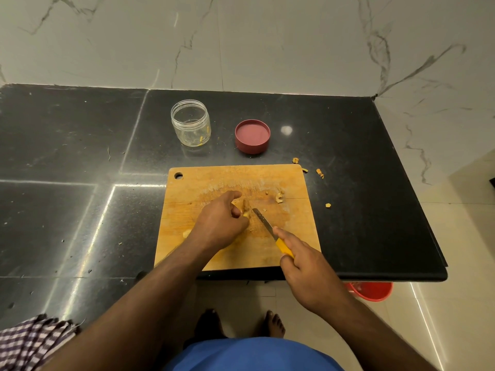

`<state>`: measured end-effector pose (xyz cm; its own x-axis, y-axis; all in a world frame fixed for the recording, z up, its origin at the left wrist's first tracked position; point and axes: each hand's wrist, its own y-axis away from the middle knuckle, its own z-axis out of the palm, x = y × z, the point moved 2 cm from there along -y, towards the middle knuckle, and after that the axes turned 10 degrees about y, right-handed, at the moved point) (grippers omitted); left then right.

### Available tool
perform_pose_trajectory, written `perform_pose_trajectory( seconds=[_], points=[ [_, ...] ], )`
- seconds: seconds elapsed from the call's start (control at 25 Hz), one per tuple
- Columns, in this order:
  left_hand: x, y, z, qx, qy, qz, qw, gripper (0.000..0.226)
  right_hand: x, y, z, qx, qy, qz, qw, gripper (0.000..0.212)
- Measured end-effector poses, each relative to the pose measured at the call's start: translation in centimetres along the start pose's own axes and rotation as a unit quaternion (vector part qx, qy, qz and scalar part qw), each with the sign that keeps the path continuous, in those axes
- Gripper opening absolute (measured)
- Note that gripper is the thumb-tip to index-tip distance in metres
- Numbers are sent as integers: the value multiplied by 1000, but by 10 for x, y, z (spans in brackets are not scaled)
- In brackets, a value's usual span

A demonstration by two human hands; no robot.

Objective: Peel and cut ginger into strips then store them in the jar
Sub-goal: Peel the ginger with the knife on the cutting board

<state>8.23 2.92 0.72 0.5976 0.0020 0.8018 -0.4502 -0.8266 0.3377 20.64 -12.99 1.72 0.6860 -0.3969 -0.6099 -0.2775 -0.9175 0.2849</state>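
Ginger, a small knobbly yellow-brown piece (246, 210), lies near the middle of the rectangular wooden cutting board (203, 183) and is pinched against it by the curled fingers of the left hand (221, 223). The small knife with a yellow plastic handle (272, 232) is gripped by the right hand (305, 269), fingers wrapped round the handle and forefinger laid along the blade's back; its tip sits just right of the ginger.

Slicing into strips is judged to be the step in hand. For clean strips, the piece would best be held flat side down, the left fingertips tucked back from the blade, and thin even cuts drawn lengthwise. Because the piece is small and close to the fingers, a slip is the main risk.

Beyond the board's far edge, toward its left, the clear round plastic jar (191, 123) stands open on the black stone tabletop (80, 156), with a few yellow strips seemingly already inside. To the jar's right, apart from it, the dark red round lid (252, 135) rests upside down. Peel scraps (279, 197) lie on the board's right part, and more scraps (319, 173) are scattered on the tabletop off the board's right far corner. Nothing is seen between board and jar to hinder a transfer.
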Motion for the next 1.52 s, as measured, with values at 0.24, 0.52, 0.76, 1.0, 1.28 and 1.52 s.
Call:
perform_pose_trajectory(
  seconds=[0.24,0.52,0.76,1.0,1.28,1.52],
  points=[
    [4,-6,0,6,-50,3,999,30,-1,2,-3,-5,-17,10,1000,52],
    [18,-28,-13,-69,-100,-10,993,31,-1,1,-6,-7,-22,11,1000,53],
    [7,-32,-14,43,-79,17,996,18,-1,0,-4,-7,-13,2,1000,53],
    [-2,-26,-8,48,-15,1,999,33,-7,-2,-5,6,15,-15,1000,53],
    [-4,-26,-4,56,12,-1,998,35,-17,-10,0,-5,50,-36,998,53],
    [-7,-20,-1,54,72,-8,996,39,-15,-12,2,-13,50,-44,998,53]
  ],
)
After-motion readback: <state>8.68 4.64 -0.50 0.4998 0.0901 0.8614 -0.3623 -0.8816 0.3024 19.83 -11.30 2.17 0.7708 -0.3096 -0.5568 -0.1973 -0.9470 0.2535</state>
